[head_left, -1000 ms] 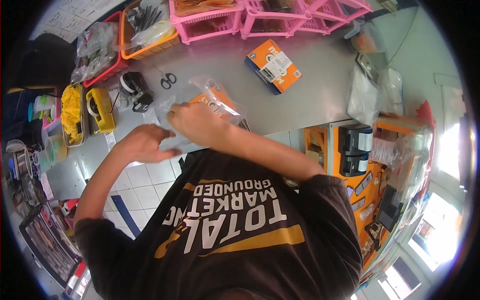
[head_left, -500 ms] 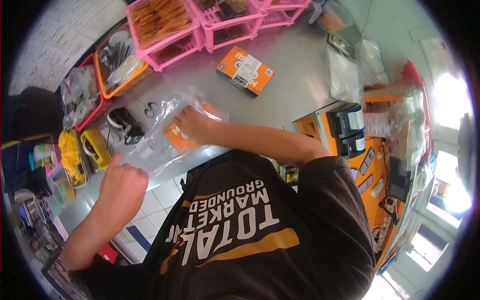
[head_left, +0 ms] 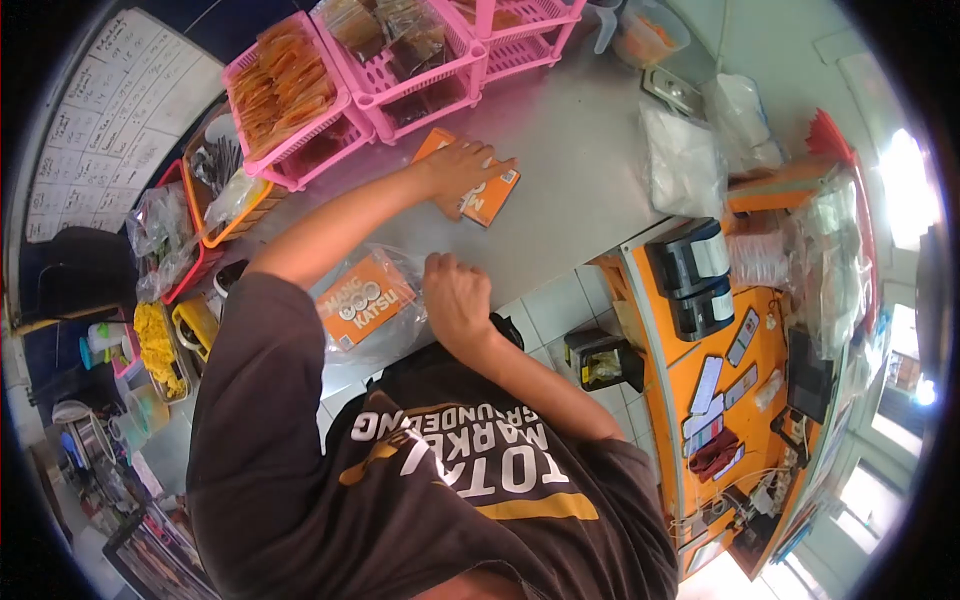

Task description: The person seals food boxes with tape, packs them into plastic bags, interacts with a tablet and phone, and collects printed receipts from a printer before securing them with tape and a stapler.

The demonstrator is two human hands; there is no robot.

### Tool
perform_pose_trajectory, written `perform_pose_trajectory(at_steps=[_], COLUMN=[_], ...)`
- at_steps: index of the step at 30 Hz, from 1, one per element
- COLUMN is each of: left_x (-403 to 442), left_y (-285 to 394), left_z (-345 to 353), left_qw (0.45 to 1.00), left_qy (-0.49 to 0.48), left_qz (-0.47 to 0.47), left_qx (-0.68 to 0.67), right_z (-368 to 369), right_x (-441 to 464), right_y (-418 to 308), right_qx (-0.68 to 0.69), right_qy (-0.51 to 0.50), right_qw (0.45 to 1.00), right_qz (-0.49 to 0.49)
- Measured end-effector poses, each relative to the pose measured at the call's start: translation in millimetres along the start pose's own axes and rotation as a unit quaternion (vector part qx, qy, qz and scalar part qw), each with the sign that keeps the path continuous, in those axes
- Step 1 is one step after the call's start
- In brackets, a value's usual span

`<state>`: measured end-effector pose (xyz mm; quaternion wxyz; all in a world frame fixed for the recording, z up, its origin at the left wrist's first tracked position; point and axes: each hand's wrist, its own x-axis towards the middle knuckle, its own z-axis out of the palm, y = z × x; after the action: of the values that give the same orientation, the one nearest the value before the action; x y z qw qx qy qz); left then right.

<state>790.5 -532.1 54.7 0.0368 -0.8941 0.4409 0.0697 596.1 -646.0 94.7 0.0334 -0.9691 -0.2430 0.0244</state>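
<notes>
My left hand [head_left: 462, 176] reaches across to the far orange box [head_left: 490, 203] and lies over its top, fingers bent round it. The box shows white lettering, and part of it is hidden under the hand. My right hand [head_left: 457, 298] is closed in a fist at the right edge of a clear plastic bag [head_left: 395, 333], pinching its film. Inside that bag, flat near the front edge of the metal table, a second orange box [head_left: 364, 300] reads "MANG KATSU".
Pink stacking baskets [head_left: 365, 110] with packets stand at the back of the metal table [head_left: 570, 170]. Orange [head_left: 245, 215] and red baskets [head_left: 195, 270] are on the left. White plastic packs [head_left: 683, 160] lie right, near an orange counter [head_left: 715, 375] with phones.
My left hand has gone from beside the bag to the far box. My right hand has left the bagged box for the bag's right edge. The bagged box now shows its lettering.
</notes>
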Motion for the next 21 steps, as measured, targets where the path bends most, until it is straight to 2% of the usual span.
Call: perform_pose_trajectory(at_steps=[2, 3, 5, 6, 7, 8, 9, 10, 11, 12, 13, 14, 15, 17, 18, 20, 21], left_x=[-0.7, -4.7, -20.2, -34.9, -49.7, -65.7, -86.0, -105.3, -121.2, -135.5, -148.6, -160.9, -171.9, -192.8, -202.1, -218.6, -227.0], left_y=[1.1, 1.8, 2.8, 12.5, 24.7, 34.9, 46.6, 59.7, 72.8, 86.7, 100.3, 113.0, 125.6, 145.9, 154.4, 167.3, 172.6], left_z=[6.3, 1.9, -29.0, -65.9, -93.7, -108.8, -120.0, -125.1, -126.6, -127.3, -127.1, -121.7, -109.8, -85.5, -77.6, -65.6, -59.7], left_qw=[0.998, 0.996, 0.993, 0.977, 0.953, 0.951, 0.927, 0.892, 0.889, 0.823, 0.741, 0.735, 0.759, 0.790, 0.784, 0.842, 0.850], left_qy=[-0.035, -0.024, -0.015, -0.019, -0.022, -0.021, 0.069, 0.158, 0.161, 0.208, 0.253, 0.258, 0.273, 0.266, 0.269, 0.150, 0.125], left_qz=[0.001, -0.026, -0.060, -0.133, -0.205, -0.215, -0.257, -0.297, -0.309, -0.336, -0.355, -0.364, -0.403, -0.471, -0.480, -0.508, -0.501], left_qx=[-0.054, -0.079, -0.103, -0.163, -0.222, -0.221, -0.263, -0.301, -0.299, -0.409, -0.511, -0.510, -0.432, -0.288, -0.287, -0.108, -0.102], right_z=[14.5, 12.8, 6.8, 12.2, 24.0, 36.1, 49.4, 63.8, 71.4, 69.0, 62.2, 56.7, 55.1, 54.7, 53.7, 26.3, 20.0], right_x=[1.1, -0.5, -1.7, -1.4, 1.1, 7.1, 11.3, 14.5, 19.8, 25.2, 29.1, 33.8, 41.6, 56.8, 60.8, 70.3, 77.5], right_y=[16.9, 22.8, 38.6, 48.6, 58.7, 67.5, 76.2, 82.9, 83.1, 78.7, 73.8, 68.3, 59.8, 58.6, 57.5, 32.6, 23.1], right_qx=[0.106, 0.112, 0.269, 0.271, 0.389, 0.496, 0.495, 0.615, 0.715, 0.712, 0.772, 0.825, 0.819, 0.803, 0.788, 0.771, 0.756], right_qy=[0.005, 0.003, 0.025, 0.021, -0.055, -0.128, -0.133, -0.195, -0.253, -0.263, -0.240, -0.214, -0.207, -0.232, -0.247, -0.234, -0.209], right_qw=[0.994, 0.994, 0.963, 0.962, 0.920, 0.858, 0.858, 0.763, 0.647, 0.648, 0.578, 0.501, 0.491, 0.514, 0.534, 0.559, 0.601], right_qz=[-0.011, -0.018, -0.005, -0.014, 0.003, 0.019, 0.008, 0.041, 0.076, 0.067, 0.109, 0.151, 0.212, 0.193, 0.180, 0.194, 0.152])
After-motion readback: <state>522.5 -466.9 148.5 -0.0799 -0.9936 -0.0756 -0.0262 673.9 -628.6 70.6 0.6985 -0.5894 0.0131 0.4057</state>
